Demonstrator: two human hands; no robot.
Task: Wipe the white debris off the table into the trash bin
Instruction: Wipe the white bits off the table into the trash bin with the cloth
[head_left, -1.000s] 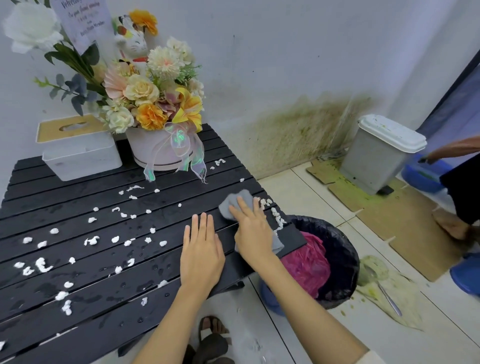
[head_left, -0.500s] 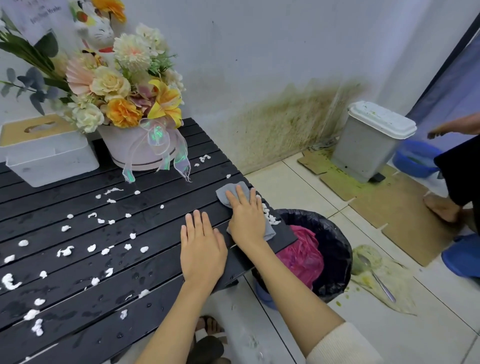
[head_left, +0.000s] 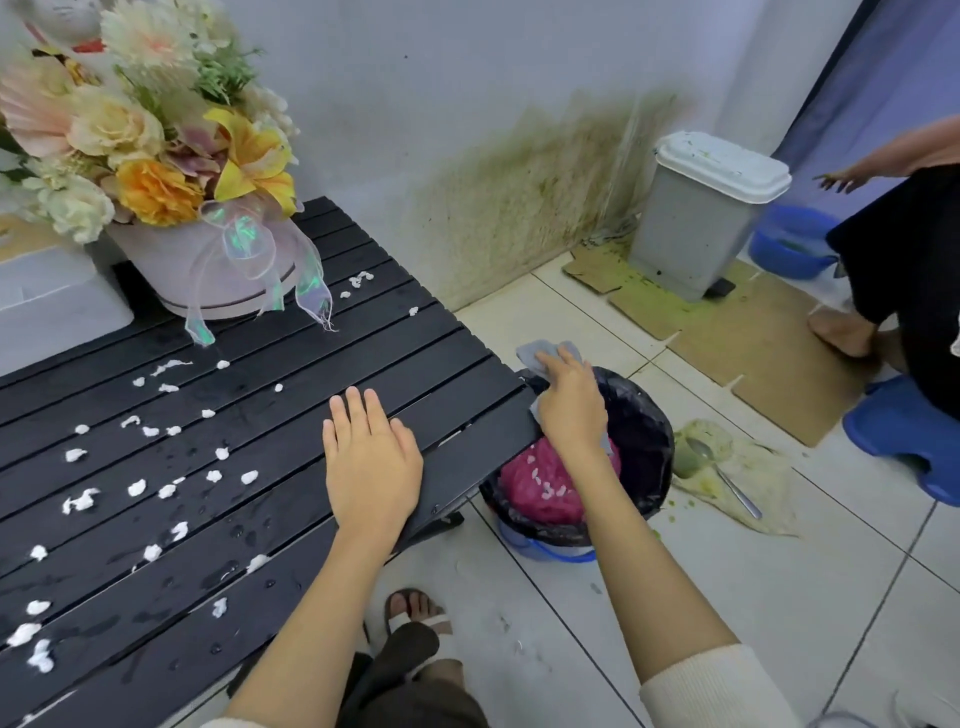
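1. The white debris is small, lumpy, crumbly-looking bits scattered over the wet black slats, all off to the side of the left hand's fingertips and away from the bin. A few bits already sit on the crinkly pink bag inside the trash bin.
2. The right hand is past the table edge, right over the bin's rim, fingers close together and pressed flat on a soft grey cloth. The cloth's corner pokes out beyond the fingertips.
3. The left hand lies palm-down on the slatted table, fingers together and straight, gripping nothing.
4. The bin is round, lined with a shiny, wrinkled black bag, and sits just under the table's corner.
5. Way beyond the left fingertips there's a round pale-pink flower box with a shimmery ribbon.
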